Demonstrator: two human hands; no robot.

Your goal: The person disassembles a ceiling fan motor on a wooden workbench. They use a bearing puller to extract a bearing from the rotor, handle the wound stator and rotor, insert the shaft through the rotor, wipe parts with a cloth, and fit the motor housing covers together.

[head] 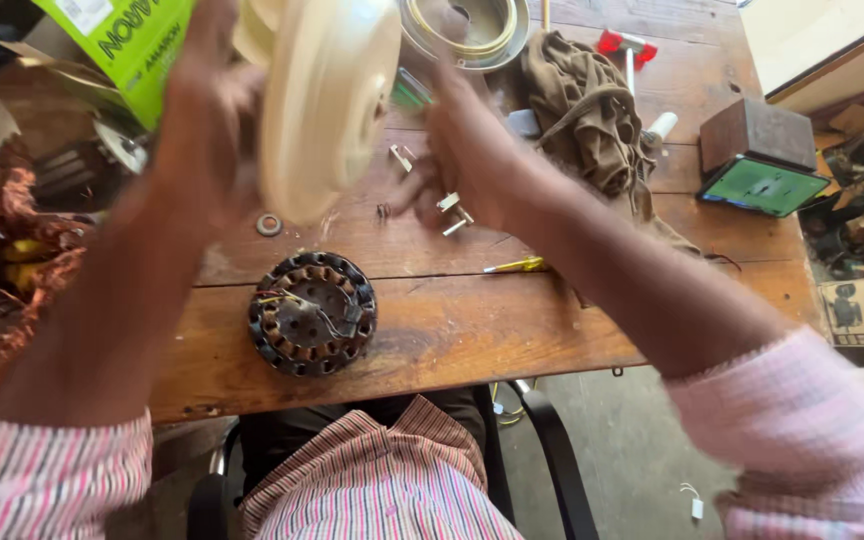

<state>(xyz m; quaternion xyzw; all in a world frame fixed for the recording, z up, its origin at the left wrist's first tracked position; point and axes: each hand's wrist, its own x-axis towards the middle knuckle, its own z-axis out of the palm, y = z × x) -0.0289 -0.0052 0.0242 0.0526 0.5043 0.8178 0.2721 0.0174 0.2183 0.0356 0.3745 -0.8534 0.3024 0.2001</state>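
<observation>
1. The left hand [207, 110] gripped the cream fan cover [327, 95], fingers closed on its edge, and held it tilted on edge above the wooden table [552, 330].
2. The right hand [472, 150] was just beside the cover's right side; motion blur meant I could not tell whether its fingers were together or apart, or whether they touched the cover.
3. The wound motor core [312, 312] lay flat on the table below the cover, near the front edge.
4. Small metal brackets [454, 213], a washer [269, 224] and a yellow screwdriver [517, 265] lay loose under the hands.
5. Risk, as judged: with one firm grip only, the cover could slip and drop onto the core's copper windings; a sweeping right forearm could knock the brackets off the table.
6. Hard to make out: the cover's far face, both hands' fingertips, and what lay beneath the brown cloth [582, 100].
</observation>
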